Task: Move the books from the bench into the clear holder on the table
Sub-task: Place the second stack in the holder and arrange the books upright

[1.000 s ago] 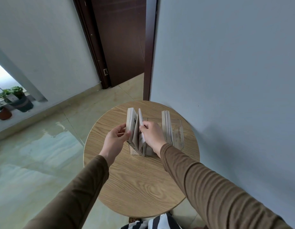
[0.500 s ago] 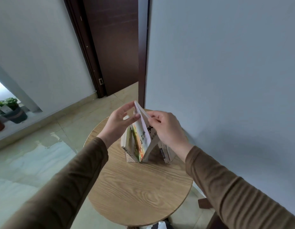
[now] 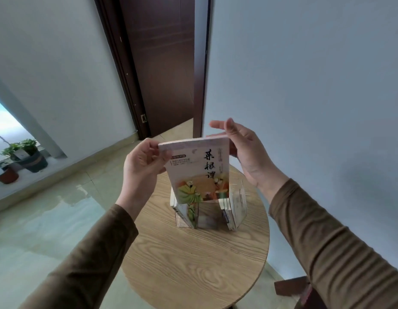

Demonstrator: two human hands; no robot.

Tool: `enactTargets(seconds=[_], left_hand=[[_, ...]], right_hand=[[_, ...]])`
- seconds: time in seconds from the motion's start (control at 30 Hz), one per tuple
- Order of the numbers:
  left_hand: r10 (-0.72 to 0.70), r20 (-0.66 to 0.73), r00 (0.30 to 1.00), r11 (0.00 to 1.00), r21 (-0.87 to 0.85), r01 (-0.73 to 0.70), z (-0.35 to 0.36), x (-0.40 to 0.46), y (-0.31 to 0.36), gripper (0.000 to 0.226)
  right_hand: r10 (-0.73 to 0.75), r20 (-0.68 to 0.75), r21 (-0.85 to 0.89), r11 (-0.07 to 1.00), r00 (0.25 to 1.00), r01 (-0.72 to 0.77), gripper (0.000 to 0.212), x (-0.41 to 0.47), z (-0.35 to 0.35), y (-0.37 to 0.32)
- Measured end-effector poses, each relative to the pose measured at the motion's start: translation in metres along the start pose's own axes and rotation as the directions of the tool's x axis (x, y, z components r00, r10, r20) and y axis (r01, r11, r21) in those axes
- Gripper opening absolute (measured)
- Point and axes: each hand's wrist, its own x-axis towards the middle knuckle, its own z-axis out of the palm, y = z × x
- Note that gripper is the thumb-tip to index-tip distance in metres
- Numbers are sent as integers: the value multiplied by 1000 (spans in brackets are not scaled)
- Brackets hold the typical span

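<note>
A pale paperback (image 3: 199, 172) with black brush lettering and painted figures on its cover hangs upright above the clear holder (image 3: 209, 216) on the round wooden table (image 3: 193, 264). My left hand (image 3: 142, 168) pinches the book's upper left corner. My right hand (image 3: 244, 150) grips its upper right corner, fingers reaching behind the top edge. The book's cover faces me and its lower edge is level with the holder's top. Inside the holder one book (image 3: 184, 214) leans at the left and other books (image 3: 232, 210) stand at the right, with a gap between them.
A grey wall (image 3: 316, 97) runs close along the table's right side. A dark wooden door (image 3: 162, 63) stands behind. Two potted plants (image 3: 26, 155) sit on a ledge at far left. Glossy tiled floor (image 3: 48, 219) lies left of the table. A dark wooden piece (image 3: 291, 286) shows at lower right.
The paperback has come up out of the holder and turned cover-on toward me, both hands rising with it. The camera has tilted up and closer.
</note>
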Motion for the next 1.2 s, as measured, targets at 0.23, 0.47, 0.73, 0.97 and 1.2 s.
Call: enactTargets(seconds=[0.23, 0.47, 0.73, 0.97, 1.2], left_hand=[[37, -234, 971, 999, 18, -34, -5, -40, -12, 25], [54, -202, 978, 989, 149, -24, 2, -73, -41, 25], [-14, -71, 997, 904, 425, 43, 0, -89, -75, 55], [42, -70, 997, 876, 482, -3, -4, -92, -73, 51], [-8, -43, 999, 862, 507, 29, 0, -88, -100, 45]], right_hand=[[-147, -37, -306, 943, 988, 128, 22, 40, 34, 22], [15, 177, -149, 989, 984, 11, 16, 69, 57, 51], [230, 247, -143, 969, 941, -200, 17, 71, 69, 101], [203, 233, -59, 979, 951, -194, 12, 70, 80, 102], [306, 181, -119, 950, 935, -288, 10, 63, 68, 138]])
